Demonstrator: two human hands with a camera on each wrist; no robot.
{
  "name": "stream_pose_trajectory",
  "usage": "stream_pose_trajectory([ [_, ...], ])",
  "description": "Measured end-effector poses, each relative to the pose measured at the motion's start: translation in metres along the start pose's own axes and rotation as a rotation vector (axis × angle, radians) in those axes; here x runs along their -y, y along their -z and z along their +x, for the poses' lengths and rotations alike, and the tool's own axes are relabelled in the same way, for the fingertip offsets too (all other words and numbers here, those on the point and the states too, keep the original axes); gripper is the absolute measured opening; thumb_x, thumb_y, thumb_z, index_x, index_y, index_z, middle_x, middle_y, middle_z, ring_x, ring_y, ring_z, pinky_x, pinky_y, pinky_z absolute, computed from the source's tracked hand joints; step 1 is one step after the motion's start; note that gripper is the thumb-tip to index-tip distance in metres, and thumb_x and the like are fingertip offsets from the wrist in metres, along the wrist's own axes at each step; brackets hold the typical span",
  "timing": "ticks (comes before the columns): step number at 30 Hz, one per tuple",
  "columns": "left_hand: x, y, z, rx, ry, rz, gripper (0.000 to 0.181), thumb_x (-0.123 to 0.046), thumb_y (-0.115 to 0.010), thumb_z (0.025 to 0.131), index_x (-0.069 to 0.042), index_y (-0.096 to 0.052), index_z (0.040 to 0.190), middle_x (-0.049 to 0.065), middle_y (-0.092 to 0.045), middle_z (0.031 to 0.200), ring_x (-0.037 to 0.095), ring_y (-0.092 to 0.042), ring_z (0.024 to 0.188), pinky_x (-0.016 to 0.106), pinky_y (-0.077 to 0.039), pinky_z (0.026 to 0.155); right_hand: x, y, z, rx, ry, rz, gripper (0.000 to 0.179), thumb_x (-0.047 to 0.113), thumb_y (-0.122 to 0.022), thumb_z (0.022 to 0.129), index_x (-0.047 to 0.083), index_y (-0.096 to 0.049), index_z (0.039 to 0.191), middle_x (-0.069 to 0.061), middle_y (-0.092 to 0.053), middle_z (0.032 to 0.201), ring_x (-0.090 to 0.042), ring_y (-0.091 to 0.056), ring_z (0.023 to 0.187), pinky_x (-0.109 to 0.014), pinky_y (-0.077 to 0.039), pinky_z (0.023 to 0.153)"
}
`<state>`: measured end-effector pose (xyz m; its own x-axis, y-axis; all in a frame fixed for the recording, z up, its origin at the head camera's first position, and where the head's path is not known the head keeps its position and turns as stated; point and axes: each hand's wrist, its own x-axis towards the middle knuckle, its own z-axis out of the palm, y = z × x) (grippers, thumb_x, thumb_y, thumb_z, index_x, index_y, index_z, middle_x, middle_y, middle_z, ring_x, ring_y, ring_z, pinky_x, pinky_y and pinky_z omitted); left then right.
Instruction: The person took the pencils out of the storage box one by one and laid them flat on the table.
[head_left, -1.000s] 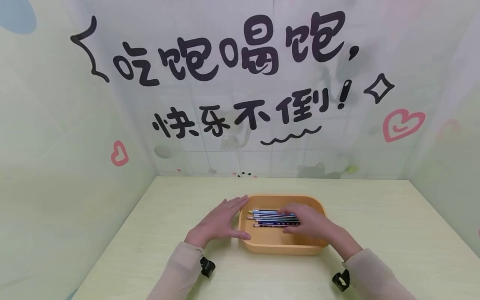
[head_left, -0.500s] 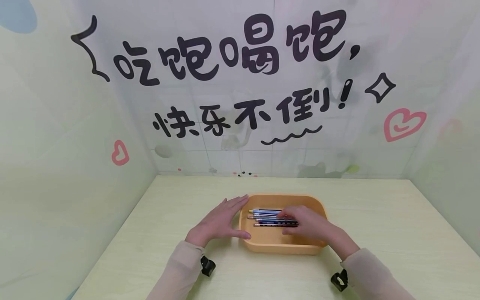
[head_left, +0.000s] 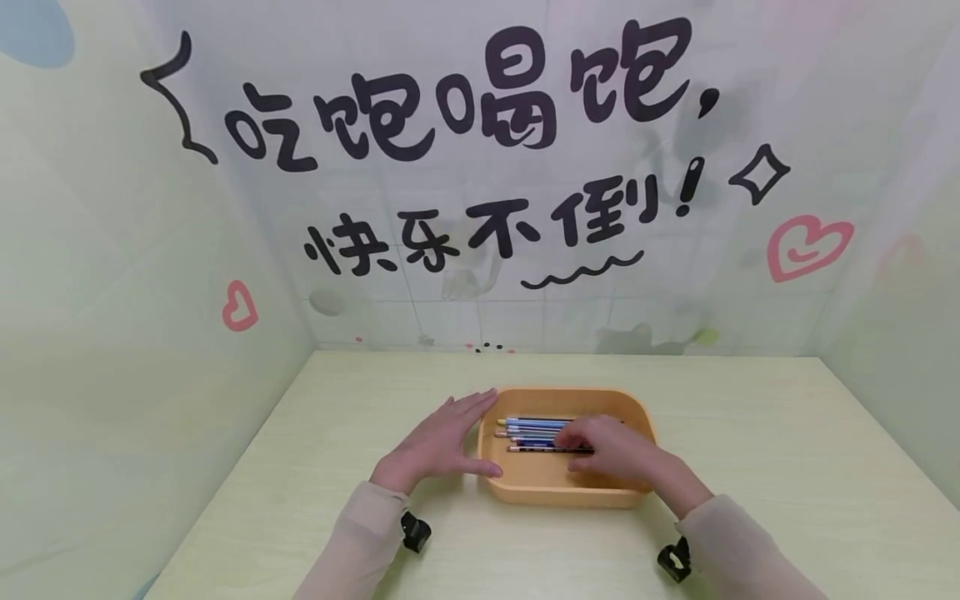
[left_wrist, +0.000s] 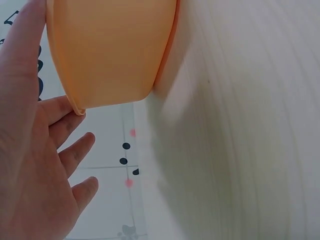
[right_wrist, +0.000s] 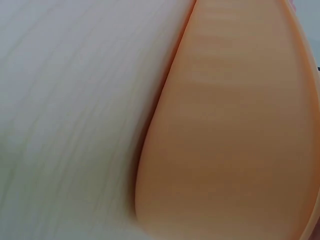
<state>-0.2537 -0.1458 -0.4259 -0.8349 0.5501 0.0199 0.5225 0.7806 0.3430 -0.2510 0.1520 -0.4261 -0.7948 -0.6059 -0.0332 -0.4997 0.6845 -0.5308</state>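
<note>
In the head view, an orange tray (head_left: 536, 477) with rounded corners stands on the table. Several pencils (head_left: 525, 434) in blue, silver and dark tones lie side by side in it, eraser ends to the left. My left hand (head_left: 438, 442) rests at the tray's left end with thumb and fingers spread along the rim; the left wrist view has its fingertips at a rim corner (left_wrist: 79, 111). Inside the tray, my right hand (head_left: 611, 446) bends over the pencils' right ends, which it hides. I cannot tell whether its fingers grip any. The right wrist view shows the tray's outer wall (right_wrist: 225, 130).
The tray stands on a pale wood-grain table (head_left: 360, 383). Behind it rises a light printed backdrop (head_left: 450, 325) with black lettering and pink hearts, and similar panels flank both sides. A black band (head_left: 415, 532) hangs at the left cuff, another (head_left: 675, 560) at the right.
My right hand has shifted slightly left and toward me over the pencils, its fingers bending more. The pencils have barely moved, and the left hand and tray have stayed in place.
</note>
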Motion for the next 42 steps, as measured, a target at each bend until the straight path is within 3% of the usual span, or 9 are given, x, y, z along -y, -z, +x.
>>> stream_pose_trajectory([
  [10, 0.002, 0.0, 0.0, -0.002, -0.009, -0.001, 0.113, -0.068, -0.075, 0.073, -0.019, -0.023, 0.16, -0.002, -0.024, 0.167, 0.028, -0.026, 0.153, 0.052, -0.018, 0.129, 0.0, -0.006, 0.005, -0.011, -0.025, -0.006, 0.025, 0.012, -0.076, 0.087, 0.011, -0.071, 0.112, 0.004, -0.07, 0.102, -0.013, -0.06, 0.091, -0.033, -0.057, 0.084],
  [21, 0.001, -0.001, 0.0, 0.001, 0.0, 0.01, 0.113, -0.069, -0.074, 0.073, -0.019, -0.023, 0.16, -0.002, -0.023, 0.167, 0.026, -0.025, 0.154, 0.051, -0.017, 0.129, 0.0, -0.012, 0.009, -0.023, -0.017, -0.114, 0.018, 0.006, -0.072, 0.089, 0.015, -0.071, 0.105, 0.007, -0.063, 0.092, -0.009, -0.054, 0.081, -0.026, -0.053, 0.074],
  [30, 0.002, -0.002, 0.001, 0.003, 0.005, 0.008, 0.113, -0.067, -0.076, 0.073, -0.019, -0.023, 0.16, -0.003, -0.023, 0.167, 0.025, -0.025, 0.154, 0.05, -0.017, 0.129, -0.001, -0.016, 0.011, -0.031, -0.048, -0.086, 0.019, 0.0, -0.069, 0.089, 0.018, -0.066, 0.09, 0.008, -0.057, 0.08, -0.01, -0.051, 0.075, -0.021, -0.046, 0.066],
  [42, 0.003, -0.002, 0.001, 0.003, 0.002, 0.007, 0.114, -0.069, -0.074, 0.073, -0.019, -0.021, 0.16, -0.002, -0.022, 0.167, 0.025, -0.025, 0.154, 0.049, -0.018, 0.129, 0.0, -0.016, 0.011, -0.027, -0.044, -0.062, 0.022, -0.003, -0.07, 0.085, 0.019, -0.067, 0.089, 0.008, -0.06, 0.081, -0.01, -0.051, 0.074, -0.02, -0.046, 0.065],
])
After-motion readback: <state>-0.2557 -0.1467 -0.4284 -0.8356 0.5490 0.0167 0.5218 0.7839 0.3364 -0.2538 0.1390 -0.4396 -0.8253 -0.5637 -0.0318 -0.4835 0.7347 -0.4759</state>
